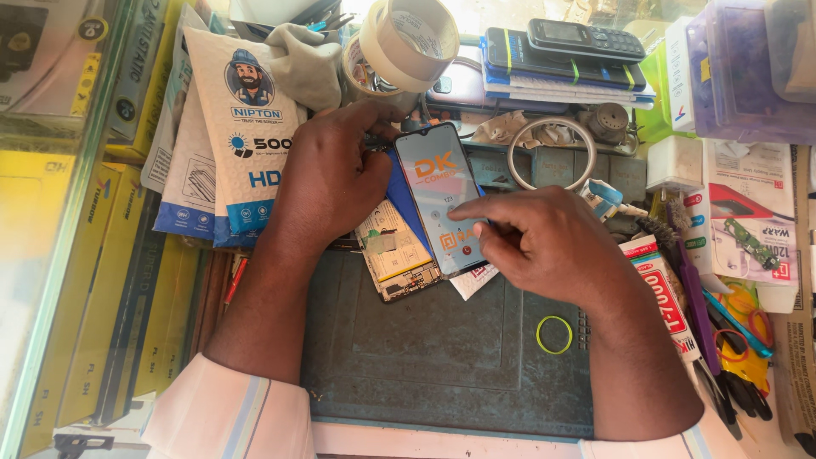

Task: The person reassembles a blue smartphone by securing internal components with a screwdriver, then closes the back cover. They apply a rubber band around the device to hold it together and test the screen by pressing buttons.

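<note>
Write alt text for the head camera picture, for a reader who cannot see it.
A person's left hand steadies a lit phone screen above an opened phone body while the right hand touches it with a forefinger. They work over a grey mat bearing a green rubber band, among tape rolls, handsets and packets.

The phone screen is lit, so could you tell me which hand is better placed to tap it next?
Probably the right hand: its fingertip already rests on the phone screen, while the left hand grips its edge.
</note>
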